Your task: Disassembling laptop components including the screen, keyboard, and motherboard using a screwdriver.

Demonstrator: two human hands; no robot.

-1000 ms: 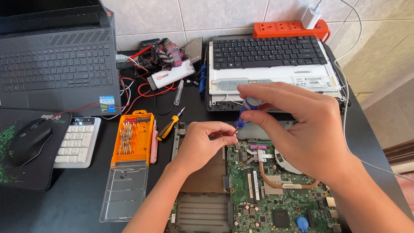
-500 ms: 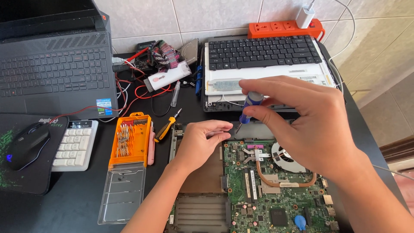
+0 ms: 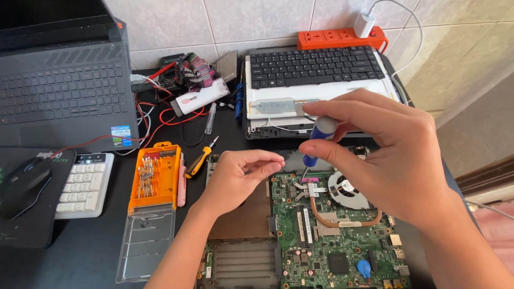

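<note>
Upright, right hand point(image 3: 396, 155) pinches screwdriver point(image 3: 317, 140) (blue-handled).

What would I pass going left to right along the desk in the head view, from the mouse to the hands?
Black mouse → white keypad → orange bit case → left hand → blue screwdriver → right hand.

Blue screwdriver point(image 3: 316, 142) upright on green motherboard point(image 3: 332, 235)
</note>
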